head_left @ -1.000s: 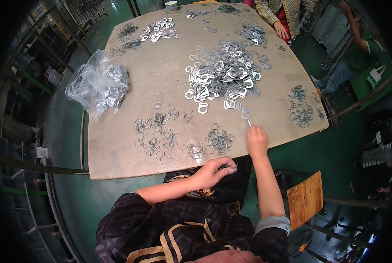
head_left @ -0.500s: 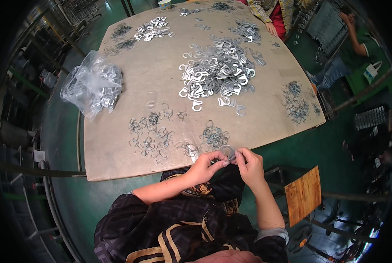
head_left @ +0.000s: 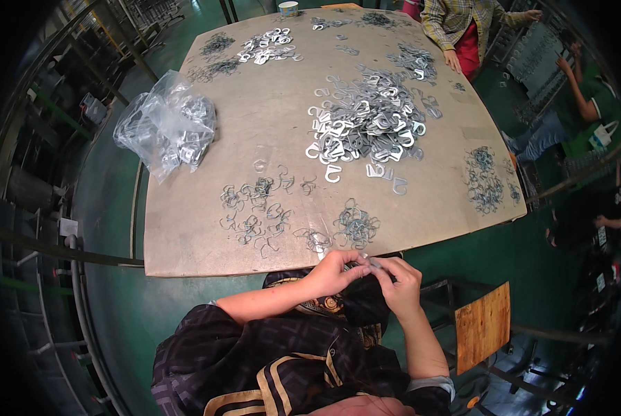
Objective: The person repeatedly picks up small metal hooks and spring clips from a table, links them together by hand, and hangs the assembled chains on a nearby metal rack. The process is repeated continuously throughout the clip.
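Note:
At the near edge of the table, my left hand (head_left: 337, 273) and my right hand (head_left: 399, 283) meet, fingers pinched. Between their fingertips is a small grey metal hook (head_left: 373, 263), mostly covered by the fingers. Whether a wire clip is pinched with it I cannot make out. Just beyond my hands lies a small heap of thin bent wire clips (head_left: 356, 224). More wire clips (head_left: 254, 216) are scattered to the left. Farther off, a large pile of flat silver metal hooks (head_left: 369, 121) covers the table's middle.
A clear plastic bag of metal parts (head_left: 168, 128) rests at the table's left edge. Other hooks (head_left: 269, 47) and wire clips (head_left: 485, 182) lie in separate heaps on the brown tabletop (head_left: 185, 229). A wooden stool (head_left: 482, 327) stands at my right. Two people are beyond the table's right side.
The hook between my fingers has turned, so its loop, visible before, no longer shows. My hands have come closer together. The whole view has shifted slightly.

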`<state>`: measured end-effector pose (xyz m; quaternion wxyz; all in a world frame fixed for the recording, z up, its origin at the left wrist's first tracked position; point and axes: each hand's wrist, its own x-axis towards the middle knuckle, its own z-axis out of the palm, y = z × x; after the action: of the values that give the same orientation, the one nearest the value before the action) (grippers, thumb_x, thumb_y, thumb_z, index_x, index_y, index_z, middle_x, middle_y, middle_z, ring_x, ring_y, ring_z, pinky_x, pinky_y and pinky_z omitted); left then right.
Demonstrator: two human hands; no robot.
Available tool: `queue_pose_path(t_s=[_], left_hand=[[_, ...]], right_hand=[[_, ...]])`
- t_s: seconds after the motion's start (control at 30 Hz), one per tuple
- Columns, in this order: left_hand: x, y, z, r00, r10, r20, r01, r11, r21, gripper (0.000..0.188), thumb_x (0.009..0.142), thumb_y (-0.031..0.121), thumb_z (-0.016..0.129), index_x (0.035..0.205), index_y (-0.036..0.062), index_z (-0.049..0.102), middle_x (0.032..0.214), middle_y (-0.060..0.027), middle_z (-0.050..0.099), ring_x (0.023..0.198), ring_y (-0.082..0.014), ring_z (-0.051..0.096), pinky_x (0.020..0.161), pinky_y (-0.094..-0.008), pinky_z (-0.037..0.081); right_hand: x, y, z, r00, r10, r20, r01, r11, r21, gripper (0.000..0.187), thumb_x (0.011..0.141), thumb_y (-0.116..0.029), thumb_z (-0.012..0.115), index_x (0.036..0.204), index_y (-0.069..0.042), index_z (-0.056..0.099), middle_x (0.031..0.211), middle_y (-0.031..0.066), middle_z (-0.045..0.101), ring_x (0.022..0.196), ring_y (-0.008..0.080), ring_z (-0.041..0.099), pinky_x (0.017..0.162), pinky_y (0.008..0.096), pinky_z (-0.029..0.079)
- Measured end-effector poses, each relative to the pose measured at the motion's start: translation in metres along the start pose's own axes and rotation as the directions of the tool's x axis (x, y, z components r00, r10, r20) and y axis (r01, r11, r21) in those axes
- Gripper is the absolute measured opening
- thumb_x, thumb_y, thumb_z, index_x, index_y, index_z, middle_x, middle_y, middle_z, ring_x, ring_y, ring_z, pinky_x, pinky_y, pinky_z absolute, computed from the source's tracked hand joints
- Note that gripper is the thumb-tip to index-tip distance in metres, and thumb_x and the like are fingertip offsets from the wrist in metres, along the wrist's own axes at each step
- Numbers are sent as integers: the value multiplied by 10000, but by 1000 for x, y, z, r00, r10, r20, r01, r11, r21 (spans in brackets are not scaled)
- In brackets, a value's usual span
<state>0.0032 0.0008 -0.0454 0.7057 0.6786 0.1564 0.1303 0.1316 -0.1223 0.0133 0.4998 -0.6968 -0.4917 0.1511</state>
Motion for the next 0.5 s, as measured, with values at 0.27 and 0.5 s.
queue_pose_path(t_s=[0.27, 0.5], left_hand=[[30, 12, -84, 841, 391, -375, 101, 569, 816, 333, 878, 69, 547, 1206, 13, 569, 1205, -211, 600, 1138, -387, 551, 983, -432, 436], [26, 8, -115, 868, 291, -402, 128, 652, 747, 328, 850, -10, 523, 1170, 7, 595, 1135, -211, 625, 1074, -388, 573, 941, -436, 452]], right_hand=[[-6, -2, -4, 1000, 13, -29, -14, 999, -51, 84, 800, -8, 695, 882, 5, 690, 775, 119, 668, 651, 250, 651, 575, 320, 499], [-6, 0, -4, 999, -18, -35, 16, 998, -60, 85, 800, -5, 694, 883, 12, 687, 774, 121, 667, 645, 249, 648, 579, 314, 499]])
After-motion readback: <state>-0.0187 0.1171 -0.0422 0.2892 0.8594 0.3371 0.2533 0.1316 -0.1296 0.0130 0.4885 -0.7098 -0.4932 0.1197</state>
